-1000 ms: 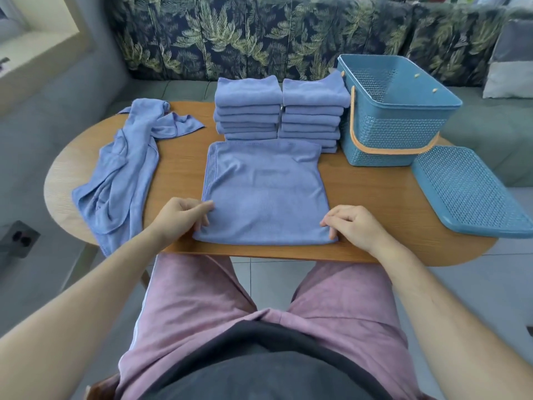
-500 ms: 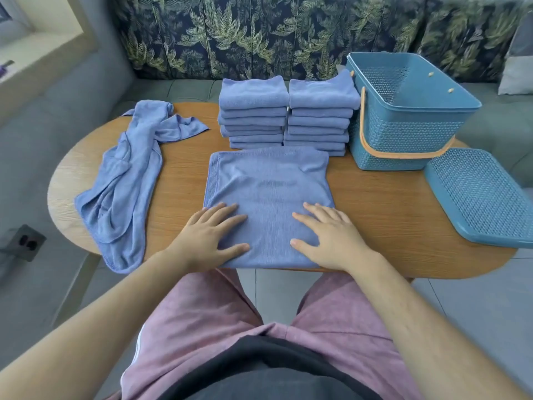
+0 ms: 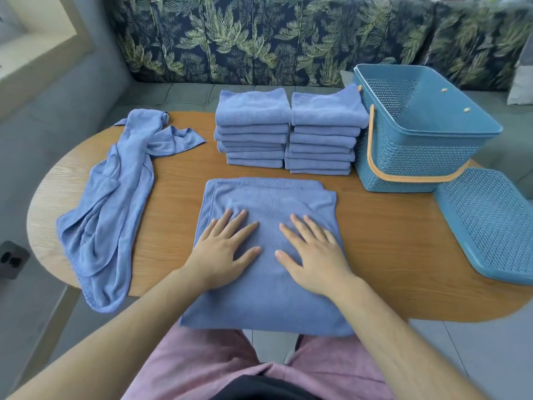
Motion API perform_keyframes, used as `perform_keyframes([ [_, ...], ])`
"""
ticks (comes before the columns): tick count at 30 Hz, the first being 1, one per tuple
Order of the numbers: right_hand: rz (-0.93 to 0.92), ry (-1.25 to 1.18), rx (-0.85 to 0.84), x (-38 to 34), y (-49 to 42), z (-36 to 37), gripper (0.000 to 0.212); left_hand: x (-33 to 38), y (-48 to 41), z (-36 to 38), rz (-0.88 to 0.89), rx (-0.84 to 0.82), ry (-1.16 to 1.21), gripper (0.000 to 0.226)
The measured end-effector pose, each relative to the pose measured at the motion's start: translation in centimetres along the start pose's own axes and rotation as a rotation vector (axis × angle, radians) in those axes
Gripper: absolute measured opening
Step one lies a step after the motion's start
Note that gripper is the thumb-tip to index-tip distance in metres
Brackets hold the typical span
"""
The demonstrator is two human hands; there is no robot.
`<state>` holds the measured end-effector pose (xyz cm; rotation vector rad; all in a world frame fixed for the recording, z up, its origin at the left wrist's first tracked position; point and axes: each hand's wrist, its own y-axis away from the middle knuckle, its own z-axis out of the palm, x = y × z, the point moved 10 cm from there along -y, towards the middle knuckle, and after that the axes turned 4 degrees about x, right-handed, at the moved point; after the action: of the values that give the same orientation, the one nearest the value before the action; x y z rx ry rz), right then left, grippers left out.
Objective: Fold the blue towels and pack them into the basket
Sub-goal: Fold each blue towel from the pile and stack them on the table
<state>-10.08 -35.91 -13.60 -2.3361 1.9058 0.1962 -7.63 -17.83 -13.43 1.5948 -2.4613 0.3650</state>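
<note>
Now both hands lie flat, fingers spread and gripping nothing: the left hand (image 3: 225, 251) and right hand (image 3: 313, 255) press the half-folded blue towel (image 3: 271, 197) at the near edge of the table (image 3: 389, 241). Smoothing outward from the middle and squaring the edges should keep the next fold neat. Two folded stacks (image 3: 253, 111) stand beyond, with the basket (image 3: 418, 151) touching the right stack.

Towel in front of me (image 3: 271, 197): plain periwinkle blue. L folded stack (image 3: 253, 111), R folded stack (image 3: 326, 111) + crumpled towel (image 3: 115, 197): same blue. Basket (image 3: 418, 157): teal-blue, woven-look perforated walls; handle (image 3: 415, 178) orange. Lid (image 3: 490, 220): matching teal, mesh pattern. Counter (image 3: 389, 241): warm orange-brown wood grain, paler at L end. Sofa back (image 3: 259, 39): navy w/ green palm-leaf print. My shorts (image 3: 202, 365): dusty pink.
</note>
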Motion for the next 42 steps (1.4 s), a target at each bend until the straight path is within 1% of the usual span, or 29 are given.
perform_keyframes([
  [1, -0.016, -0.012, 0.046, 0.0, 0.3, -0.6, 0.07, 0.1, 0.3, -0.3, 0.002, 0.012, 0.035, 0.066],
  [3, -0.036, -0.064, 0.204, 0.8, -0.5, -2.5, 0.057, -0.6, -0.6, -1.6, -0.035, 0.087, 0.1, 0.054],
  [5, -0.005, -0.081, 0.364, 2.9, -2.7, -4.6, 0.044, -2.5, -3.1, -2.8, -0.115, 0.171, 0.113, 0.042],
  [6, 0.032, -0.077, 0.396, 4.4, -4.2, -5.2, 0.04, -3.7, -4.6, -3.1, -0.157, 0.186, 0.111, 0.039],
  [9, 0.148, -0.067, 0.339, 8.2, -7.8, -5.1, 0.035, -6.9, -8.6, -3.3, -0.238, 0.138, 0.107, 0.039],
  [11, 0.182, -0.081, 0.348, 9.5, -8.3, -4.5, 0.035, -8.0, -9.7, -3.3, -0.225, 0.124, 0.098, 0.04],
  [14, 0.199, -0.143, 0.498, 10.3, -7.3, -4.9, 0.025, -9.0, -9.5, -3.5, -0.189, 0.203, 0.096, 0.046],
  [17, 0.205, -0.211, 0.545, 10.8, -7.5, -5.3, 0.014, -9.5, -9.2, -3.7, -0.175, 0.317, 0.12, 0.034],
  [20, 0.13, -0.326, 0.585, 10.7, -7.7, -5.8, 0.005, -9.6, -9.5, -4.1, -0.142, 0.361, 0.165, 0.016],
  [23, -0.017, -0.487, 0.665, 10.2, -6.9, -6.9, 0.02, -9.3, -9.2, -4.5, -0.141, 0.4, 0.231, 0.002],
  [25, -0.027, -0.591, 0.655, 10.2, -6.7, -7.0, 0.024, -9.8, -9.0, -4.8, -0.2, 0.428, 0.265, 0.002],
  [27, 0.044, -0.616, 0.602, 10.6, -6.8, -6.1, 0.021, -10.5, -8.7, -4.8, -0.256, 0.443, 0.323, 0.003],
  [29, 0.117, -0.594, 0.551, 11.0, -7.1, -5.3, 0.022, -10.8, -8.6, -4.9, -0.284, 0.457, 0.391, 0.002],
  [31, 0.151, -0.551, 0.505, 11.5, -8.0, -5.2, 0.024, -10.9, -8.6, -5.1, -0.298, 0.47, 0.421, 0.002],
  [33, 0.18, -0.479, 0.439, 11.7, -9.3, -5.1, 0.02, -11.0, -8.6, -5.3, -0.311, 0.488, 0.453, 0.003],
  [35, 0.198, -0.435, 0.41, 11.8, -10.4, -4.8, 0.014, -11.3, -8.5, -5.7, -0.319, 0.522, 0.432, 0.004],
  [37, 0.232, -0.422, 0.432, 12.0, -10.9, -4.6, 0.009, -11.9, -8.6, -5.7, -0.349, 0.543, 0.364, 0.004],
  [40, 0.301, -0.352, 0.461, 12.5, -11.5, -4.1, 0.015, -12.8, -9.0, -5.3, -0.42, 0.529, 0.311, 0.009],
  [42, 0.325, -0.322, 0.462, 12.7, -11.8, -3.8, 0.018, -12.9, -9.2, -5.2, -0.422, 0.524, 0.28, 0.011],
])
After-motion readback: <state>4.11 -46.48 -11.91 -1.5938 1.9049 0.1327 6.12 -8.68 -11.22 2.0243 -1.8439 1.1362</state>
